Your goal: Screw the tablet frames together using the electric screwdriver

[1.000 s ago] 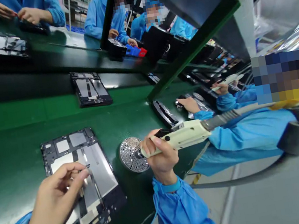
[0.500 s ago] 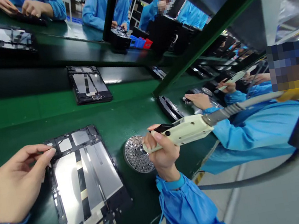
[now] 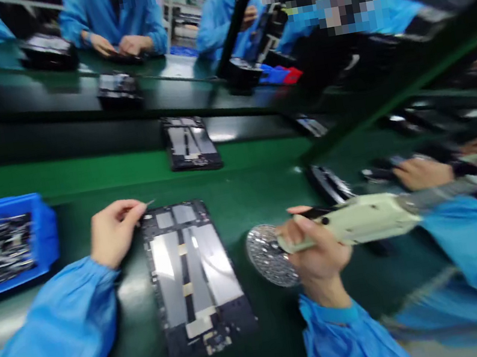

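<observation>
Tablet frame: the black tablet frame lies flat on the green belt, between the two hands, with silver panels and small pale patches across its face

Left hand: the left hand sits just beside the frame's upper left corner, its fingers drawn closed in a pinch around a thin pale sliver, too small to name, that pokes out past the fingertips

Right hand: the right hand is wrapped closed around the body of a cream electric screwdriver, whose tip is hidden by the fingers

Beside the frame: a round metal dish full of holes sits under the screwdriver's front end, touching the right hand

Far left: a blue plastic bin of small dark parts stands on the belt, near the left hand

Farther along: another tablet frame lies beyond the first

Nearby people: a co-worker's hand works at the right, and another person in blue sits across the bench, both blurred
</observation>
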`<state>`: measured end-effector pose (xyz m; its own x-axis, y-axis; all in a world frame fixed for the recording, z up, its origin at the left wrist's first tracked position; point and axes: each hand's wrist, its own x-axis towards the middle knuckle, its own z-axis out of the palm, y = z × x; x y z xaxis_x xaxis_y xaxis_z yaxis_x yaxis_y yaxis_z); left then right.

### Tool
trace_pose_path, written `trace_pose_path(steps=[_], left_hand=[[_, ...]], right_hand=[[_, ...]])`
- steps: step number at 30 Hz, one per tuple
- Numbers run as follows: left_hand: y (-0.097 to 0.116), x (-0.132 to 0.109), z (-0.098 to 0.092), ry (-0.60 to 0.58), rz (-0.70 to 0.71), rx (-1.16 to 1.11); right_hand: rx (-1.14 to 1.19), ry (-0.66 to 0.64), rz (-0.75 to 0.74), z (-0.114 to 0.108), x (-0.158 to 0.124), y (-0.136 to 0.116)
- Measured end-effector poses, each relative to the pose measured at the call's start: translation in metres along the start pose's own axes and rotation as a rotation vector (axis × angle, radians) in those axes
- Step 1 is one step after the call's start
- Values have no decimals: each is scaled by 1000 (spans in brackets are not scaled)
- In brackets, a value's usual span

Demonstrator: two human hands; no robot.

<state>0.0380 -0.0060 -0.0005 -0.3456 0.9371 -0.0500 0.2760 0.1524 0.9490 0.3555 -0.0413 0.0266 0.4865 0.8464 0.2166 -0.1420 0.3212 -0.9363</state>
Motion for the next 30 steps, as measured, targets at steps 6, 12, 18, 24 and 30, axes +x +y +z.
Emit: trace_pose_path(steps=[6, 12, 18, 24, 30], left_hand=[[-10, 27, -1, -158, 11, 116], [-16, 28, -2, -223, 21, 239], [-16, 23, -4, -196, 58, 318], [-7, 25, -7, -272, 27, 372], [-6, 23, -6, -264, 13, 386]], right_hand=[[103, -139, 41, 31, 0, -35], [118, -429, 25, 104, -22, -40], [184, -460, 81, 170, -31, 0], [158, -488, 155, 220, -35, 36], [124, -501, 167, 232, -40, 53]])
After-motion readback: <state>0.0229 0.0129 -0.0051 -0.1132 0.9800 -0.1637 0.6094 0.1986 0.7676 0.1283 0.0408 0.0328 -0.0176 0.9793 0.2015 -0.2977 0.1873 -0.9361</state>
